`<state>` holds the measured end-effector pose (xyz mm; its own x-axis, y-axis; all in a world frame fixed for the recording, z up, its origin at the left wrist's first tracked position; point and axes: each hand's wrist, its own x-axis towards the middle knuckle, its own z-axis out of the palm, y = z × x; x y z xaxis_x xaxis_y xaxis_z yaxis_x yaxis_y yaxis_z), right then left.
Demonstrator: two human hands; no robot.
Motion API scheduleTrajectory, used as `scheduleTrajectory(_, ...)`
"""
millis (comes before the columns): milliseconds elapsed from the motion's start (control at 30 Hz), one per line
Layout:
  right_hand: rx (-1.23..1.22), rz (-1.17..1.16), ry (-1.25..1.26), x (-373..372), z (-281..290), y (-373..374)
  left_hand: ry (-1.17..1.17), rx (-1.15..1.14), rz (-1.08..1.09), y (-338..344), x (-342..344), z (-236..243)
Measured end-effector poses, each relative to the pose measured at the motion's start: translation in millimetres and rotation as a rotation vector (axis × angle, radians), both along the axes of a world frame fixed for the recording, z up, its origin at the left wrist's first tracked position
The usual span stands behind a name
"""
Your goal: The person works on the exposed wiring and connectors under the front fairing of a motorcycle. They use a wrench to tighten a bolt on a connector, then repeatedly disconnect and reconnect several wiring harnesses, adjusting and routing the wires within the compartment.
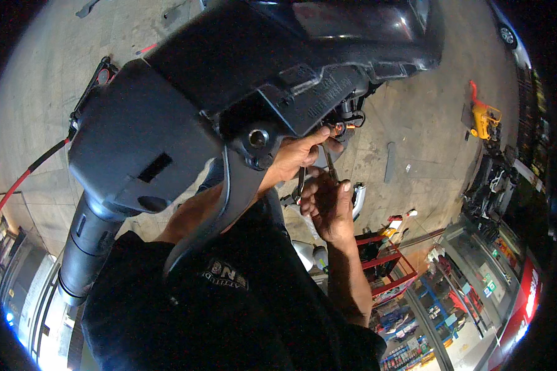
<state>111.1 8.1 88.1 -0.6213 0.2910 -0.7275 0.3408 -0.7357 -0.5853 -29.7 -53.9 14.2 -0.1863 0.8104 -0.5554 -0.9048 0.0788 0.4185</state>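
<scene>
A large black plastic vehicle body part fills the upper middle, with a round metal bushing in a bracket and a curved black arm hanging below. My left hand reaches under it, fingers closed beside small orange-and-black fittings; what it grips is too small to make out. Lower, my right hand has its fingers curled around a thin metal tool that points up toward the left hand.
A black tube hangs lower left. A red-and-black hose crosses the floor. A yellow wheeled machine and dark vehicle parts lie right. A red rack and shop shelving are lower right.
</scene>
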Motion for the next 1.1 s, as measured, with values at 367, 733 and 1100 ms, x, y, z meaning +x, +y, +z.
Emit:
scheduleTrajectory(367,0.0,-0.07,0.05,-5.4,-7.7,-8.6,-0.054,0.037,0.078,3.6,5.0,-15.3)
scheduleTrajectory(733,-0.133,-0.055,-0.038,11.8,-15.7,-2.1,-0.084,-0.011,0.067,4.4,2.1,-9.0)
scheduleTrajectory(1100,0.699,0.212,-0.069,-10.9,-2.8,10.5,-0.077,-0.012,0.082,3.9,-0.8,-8.3)
